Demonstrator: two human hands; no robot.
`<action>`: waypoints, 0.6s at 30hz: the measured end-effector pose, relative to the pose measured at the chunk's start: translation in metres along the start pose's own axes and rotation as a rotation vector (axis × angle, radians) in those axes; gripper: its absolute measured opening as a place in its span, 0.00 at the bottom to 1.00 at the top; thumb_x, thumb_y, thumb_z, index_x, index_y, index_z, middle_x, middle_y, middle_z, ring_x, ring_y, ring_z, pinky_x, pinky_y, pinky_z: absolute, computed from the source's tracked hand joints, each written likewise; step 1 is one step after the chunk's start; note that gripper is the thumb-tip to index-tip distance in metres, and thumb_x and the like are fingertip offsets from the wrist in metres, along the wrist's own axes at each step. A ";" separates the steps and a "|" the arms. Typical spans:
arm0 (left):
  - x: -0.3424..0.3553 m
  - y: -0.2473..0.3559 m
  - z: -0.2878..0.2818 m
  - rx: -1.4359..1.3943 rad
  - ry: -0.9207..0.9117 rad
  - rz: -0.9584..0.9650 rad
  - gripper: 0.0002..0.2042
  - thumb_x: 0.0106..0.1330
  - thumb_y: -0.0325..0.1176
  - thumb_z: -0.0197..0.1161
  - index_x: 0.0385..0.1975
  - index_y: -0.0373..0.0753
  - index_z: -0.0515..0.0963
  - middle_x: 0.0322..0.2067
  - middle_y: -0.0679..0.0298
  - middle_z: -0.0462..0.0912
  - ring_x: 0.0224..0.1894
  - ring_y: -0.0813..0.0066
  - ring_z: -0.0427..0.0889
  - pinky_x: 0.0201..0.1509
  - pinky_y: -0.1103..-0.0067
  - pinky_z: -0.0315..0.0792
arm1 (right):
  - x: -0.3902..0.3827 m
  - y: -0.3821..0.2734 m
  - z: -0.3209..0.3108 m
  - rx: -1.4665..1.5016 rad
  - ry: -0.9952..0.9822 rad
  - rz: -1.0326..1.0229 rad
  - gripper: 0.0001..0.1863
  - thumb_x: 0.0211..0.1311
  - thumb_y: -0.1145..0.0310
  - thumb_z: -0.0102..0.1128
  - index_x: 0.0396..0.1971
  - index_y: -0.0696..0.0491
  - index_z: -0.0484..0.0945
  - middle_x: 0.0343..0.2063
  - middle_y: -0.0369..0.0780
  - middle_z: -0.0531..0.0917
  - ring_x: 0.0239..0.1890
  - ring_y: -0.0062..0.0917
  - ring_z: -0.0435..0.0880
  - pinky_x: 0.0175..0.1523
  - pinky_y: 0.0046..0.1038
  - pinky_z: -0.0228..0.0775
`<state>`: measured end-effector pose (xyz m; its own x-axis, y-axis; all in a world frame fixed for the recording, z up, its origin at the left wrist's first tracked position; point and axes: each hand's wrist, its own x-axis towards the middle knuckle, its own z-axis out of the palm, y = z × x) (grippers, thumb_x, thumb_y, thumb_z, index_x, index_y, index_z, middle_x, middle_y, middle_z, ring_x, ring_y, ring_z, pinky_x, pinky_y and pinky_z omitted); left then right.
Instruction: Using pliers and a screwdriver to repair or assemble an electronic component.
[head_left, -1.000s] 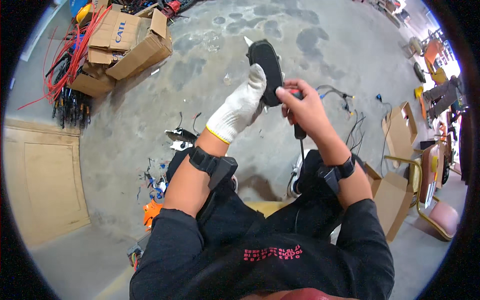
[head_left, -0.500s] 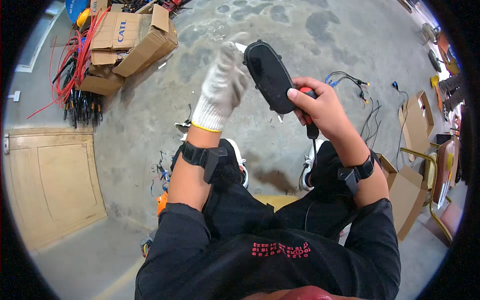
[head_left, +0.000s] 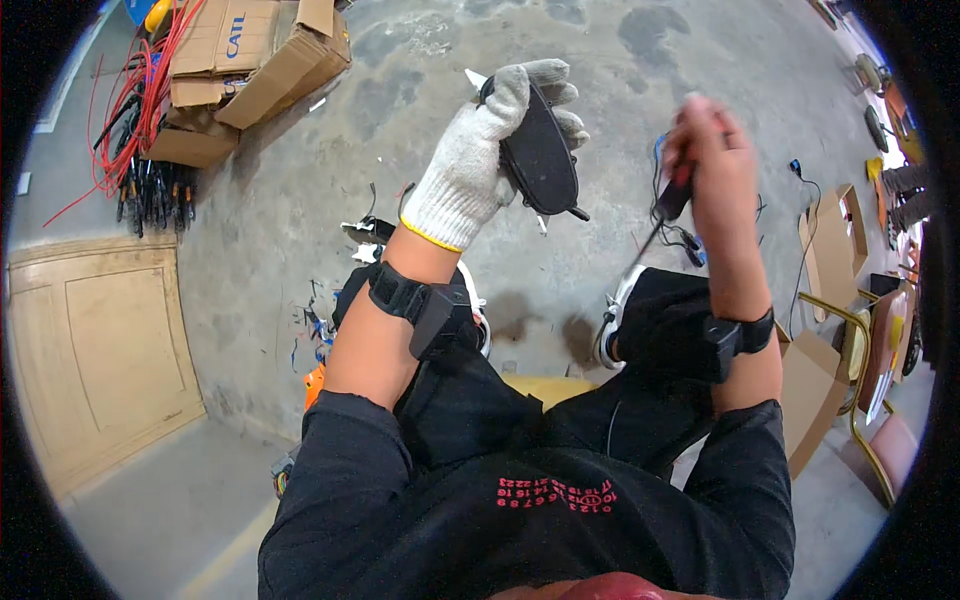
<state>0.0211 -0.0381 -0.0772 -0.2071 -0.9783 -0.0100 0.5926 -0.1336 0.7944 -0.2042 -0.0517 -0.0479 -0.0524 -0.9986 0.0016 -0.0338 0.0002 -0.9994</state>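
Holding the black oblong casing [head_left: 543,165] above the floor [head_left: 250,300], clamped in the gloved left grip [head_left: 492,135], presumably to steady it. Wielding the screwdriver [head_left: 676,193], clamped in the bare right grip [head_left: 713,145], apart from the casing, seemingly for clearance.

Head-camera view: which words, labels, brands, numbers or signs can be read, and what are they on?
Cardboard box: large blue letters, readable but not copied here.
Black shirt: small red numbers, partly readable, not copied here.
Black part in the gloved left hand: no readable text.
Any others: too small or blurred.
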 end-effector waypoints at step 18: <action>-0.006 -0.006 0.006 0.099 0.155 -0.194 0.36 0.65 0.67 0.49 0.42 0.30 0.76 0.31 0.54 0.80 0.28 0.66 0.84 0.35 0.69 0.83 | 0.030 0.013 -0.023 0.346 0.193 -0.297 0.20 0.68 0.69 0.56 0.48 0.65 0.58 0.39 0.63 0.80 0.43 0.45 0.85 0.51 0.34 0.80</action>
<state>0.0137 -0.0304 -0.0781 -0.1836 -0.9494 -0.2547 0.4730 -0.3125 0.8237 -0.2291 -0.0806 -0.0597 -0.2755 -0.9250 0.2618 0.2561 -0.3331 -0.9074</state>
